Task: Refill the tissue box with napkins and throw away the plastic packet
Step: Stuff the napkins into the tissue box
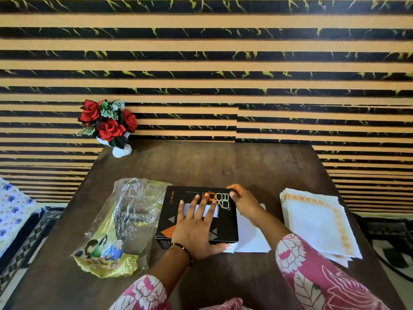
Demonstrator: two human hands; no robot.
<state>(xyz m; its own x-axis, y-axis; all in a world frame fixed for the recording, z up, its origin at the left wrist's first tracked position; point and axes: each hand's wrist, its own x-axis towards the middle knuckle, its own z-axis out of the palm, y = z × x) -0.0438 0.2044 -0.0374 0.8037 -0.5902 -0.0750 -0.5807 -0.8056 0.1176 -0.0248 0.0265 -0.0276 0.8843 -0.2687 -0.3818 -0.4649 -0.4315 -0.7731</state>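
Observation:
A black tissue box (225, 227) with orange print lies flat near the middle of the brown table (223, 166). My left hand (196, 229) rests flat on its top with fingers spread, partly covering the white slot, thumb on the near right corner. My right hand (242, 201) grips the box's far right corner. A white napkin (252, 238) lies under my right wrist beside the box. A stack of white napkins (317, 222) with orange borders sits to the right. The crumpled plastic packet (118, 227), clear and yellow, lies left of the box.
A white vase of red artificial roses (108, 124) stands at the table's far left corner against the striped wall. A blue-flowered cloth (11, 209) lies off the left edge. A patterned rug (393, 240) shows on the right.

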